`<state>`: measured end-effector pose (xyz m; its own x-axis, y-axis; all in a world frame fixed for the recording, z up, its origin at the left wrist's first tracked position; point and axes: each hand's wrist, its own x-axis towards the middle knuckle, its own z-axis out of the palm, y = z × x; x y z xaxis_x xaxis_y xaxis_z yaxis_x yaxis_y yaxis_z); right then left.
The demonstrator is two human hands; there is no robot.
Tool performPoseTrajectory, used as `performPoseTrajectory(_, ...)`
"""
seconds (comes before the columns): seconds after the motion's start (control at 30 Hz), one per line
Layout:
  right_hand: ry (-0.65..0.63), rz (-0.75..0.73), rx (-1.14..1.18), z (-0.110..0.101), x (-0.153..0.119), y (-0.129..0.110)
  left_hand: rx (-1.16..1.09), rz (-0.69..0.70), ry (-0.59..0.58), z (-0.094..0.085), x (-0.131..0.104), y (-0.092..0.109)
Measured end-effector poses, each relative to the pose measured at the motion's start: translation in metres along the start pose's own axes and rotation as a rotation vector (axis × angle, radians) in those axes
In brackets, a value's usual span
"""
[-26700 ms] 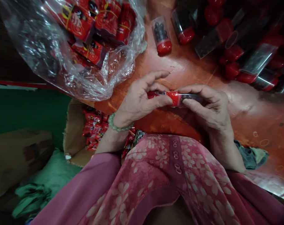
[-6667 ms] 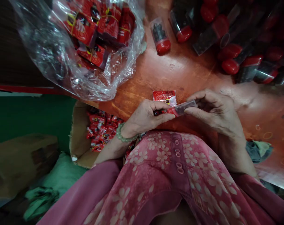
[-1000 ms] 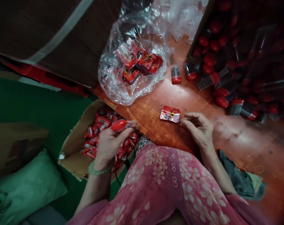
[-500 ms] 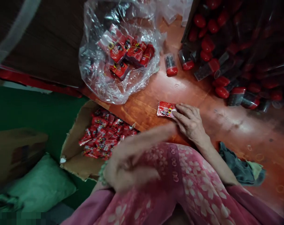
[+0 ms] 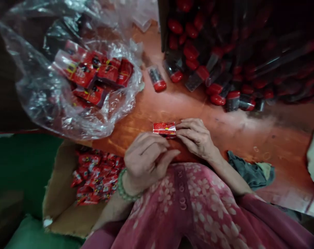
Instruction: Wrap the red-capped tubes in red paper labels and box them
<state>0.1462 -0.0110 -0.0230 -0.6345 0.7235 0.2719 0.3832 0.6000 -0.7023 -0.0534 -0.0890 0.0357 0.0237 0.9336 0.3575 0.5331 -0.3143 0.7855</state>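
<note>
A small red printed packet (image 5: 164, 128) lies near the front edge of the orange-brown table. My right hand (image 5: 197, 138) pinches its right end between thumb and fingers. Just in front of the packet's left part is my left hand (image 5: 146, 155), wearing a green bead bracelet (image 5: 124, 186); its fingers are curled towards the packet, thumb apart, and whether they touch it is unclear. Red packets bundled with yellow bands (image 5: 85, 72) sit in a clear plastic bag (image 5: 100, 124) at the upper left.
Below the table's left edge, a cardboard box (image 5: 68, 218) holds many small red wrapped packets (image 5: 94, 176). Clear tubes with red caps (image 5: 157, 79) lie at the back and right, several spilling from a dark container. A dark cloth (image 5: 247, 171) rests on the table's right side.
My left hand has come in from a blurred, stretched-out pose to beside the packet, its fingers now curled. My right hand still holds the packet. The whole view has shifted and tilted.
</note>
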Motion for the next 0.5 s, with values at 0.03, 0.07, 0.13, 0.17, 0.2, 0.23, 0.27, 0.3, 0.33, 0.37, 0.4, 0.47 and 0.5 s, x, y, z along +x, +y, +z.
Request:
performPoseTrajectory(0.03, 0.004, -0.017, -0.018, -0.003, 0.001, -0.001, 0.134, 0.077, -0.03, 0.005, 0.003, -0.007)
performPoseTrajectory(0.07, 0.006, -0.038, -0.036, -0.006, 0.002, -0.003, 0.267, 0.14, -0.061, 0.009, 0.006, -0.014)
performPoseTrajectory(0.13, 0.002, -0.079, -0.07, -0.01, 0.003, -0.005, 0.425, 0.203, -0.123, 0.016, 0.007, -0.023)
performPoseTrajectory(0.17, -0.005, -0.095, -0.086, -0.012, 0.004, -0.006, 0.447, 0.219, -0.14, 0.018, 0.007, -0.026)
performPoseTrajectory(0.2, -0.018, -0.109, -0.101, -0.014, 0.003, -0.006, 0.446, 0.23, -0.139, 0.019, 0.006, -0.027)
performPoseTrajectory(0.23, -0.034, -0.121, -0.116, -0.016, 0.003, -0.007, 0.432, 0.229, -0.122, 0.019, 0.006, -0.028)
performPoseTrajectory(0.27, -0.052, -0.128, -0.129, -0.017, 0.003, -0.007, 0.411, 0.22, -0.108, 0.019, 0.006, -0.028)
performPoseTrajectory(0.3, -0.066, -0.134, -0.138, -0.019, 0.002, -0.008, 0.394, 0.212, -0.096, 0.019, 0.007, -0.028)
performPoseTrajectory(0.33, -0.082, -0.138, -0.146, -0.021, 0.002, -0.009, 0.395, 0.21, -0.092, 0.019, 0.008, -0.028)
performPoseTrajectory(0.37, -0.097, -0.141, -0.153, -0.022, 0.001, -0.01, 0.417, 0.217, -0.101, 0.019, 0.01, -0.029)
performPoseTrajectory(0.4, -0.114, -0.142, -0.161, -0.023, 0.001, -0.011, 0.452, 0.237, -0.118, 0.02, 0.012, -0.029)
performPoseTrajectory(0.47, -0.143, -0.139, -0.167, -0.026, 0.001, -0.015, 0.506, 0.302, -0.155, 0.022, 0.014, -0.03)
performPoseTrajectory(0.5, -0.158, -0.133, -0.159, -0.029, 0.001, -0.016, 0.514, 0.327, -0.166, 0.023, 0.014, -0.031)
